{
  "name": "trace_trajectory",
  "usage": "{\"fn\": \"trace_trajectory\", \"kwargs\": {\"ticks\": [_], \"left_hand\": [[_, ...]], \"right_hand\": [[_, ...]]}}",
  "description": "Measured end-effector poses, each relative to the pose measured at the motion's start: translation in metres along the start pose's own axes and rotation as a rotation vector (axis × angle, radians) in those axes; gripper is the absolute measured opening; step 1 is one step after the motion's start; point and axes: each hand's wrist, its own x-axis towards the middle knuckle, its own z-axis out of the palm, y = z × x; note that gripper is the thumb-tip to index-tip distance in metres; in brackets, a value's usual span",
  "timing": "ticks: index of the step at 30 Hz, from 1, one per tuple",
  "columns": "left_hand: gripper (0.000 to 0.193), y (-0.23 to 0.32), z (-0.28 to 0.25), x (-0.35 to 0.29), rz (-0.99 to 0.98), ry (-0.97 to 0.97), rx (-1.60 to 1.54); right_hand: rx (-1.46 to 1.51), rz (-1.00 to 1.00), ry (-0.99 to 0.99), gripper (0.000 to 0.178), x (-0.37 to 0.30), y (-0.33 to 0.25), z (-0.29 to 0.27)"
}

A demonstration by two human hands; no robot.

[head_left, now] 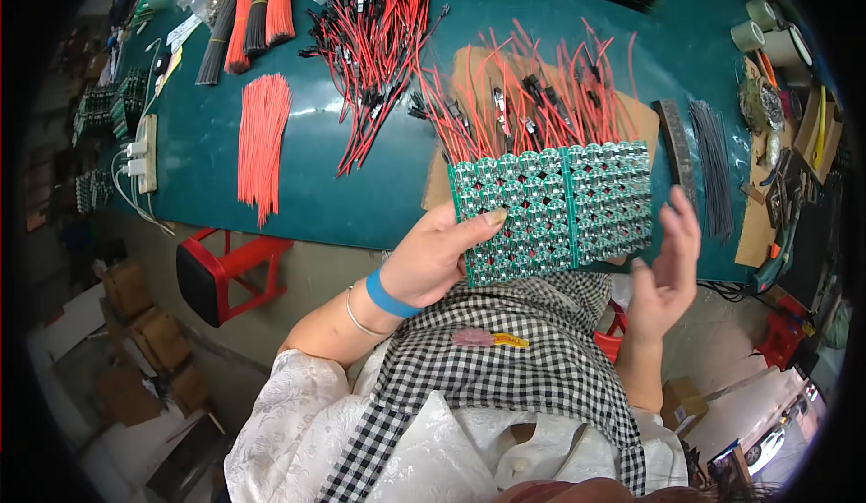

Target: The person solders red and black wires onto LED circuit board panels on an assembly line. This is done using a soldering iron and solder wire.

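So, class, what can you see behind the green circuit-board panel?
Beyond the panel: red wires, black connectors, and brown cardboard on the green table. The panel's underside and anything directly beneath are covered.

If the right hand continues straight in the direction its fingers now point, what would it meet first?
The right hand would probably meet the dark bar lying on the green table first; the hand's height is unclear, so it might pass above.

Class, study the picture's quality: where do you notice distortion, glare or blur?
Head view: the fisheye lens bends the green tabletop's edges and leaves dark corners; head view: pale glare lies right of the loose red wires; head view: the circuit-board panel looks fairly crisp, the right hand perhaps slightly softer.
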Motion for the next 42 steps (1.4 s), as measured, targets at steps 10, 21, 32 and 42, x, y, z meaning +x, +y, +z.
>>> {"fn": "trace_trajectory", "kwargs": {"ticks": [10,21,32,42], "left_hand": [[0.040,0.001,0.000,-0.003,-0.045,-0.064,-0.022],[0.044,0.005,0.000,-0.004,-0.048,-0.037,-0.036],[0.045,0.007,0.002,-0.007,-0.018,-0.020,-0.012],[0.038,0.004,-0.001,-0.010,0.022,-0.066,-0.017]], "right_hand": [[0.880,0.639,0.153,0.064,0.005,-0.010,0.002],[0.850,0.579,0.117,0.060,0.001,-0.010,0.000],[0.813,0.588,0.133,0.060,0.002,-0.010,0.004],[0.774,0.620,0.134,0.059,0.003,-0.007,0.011]]}}
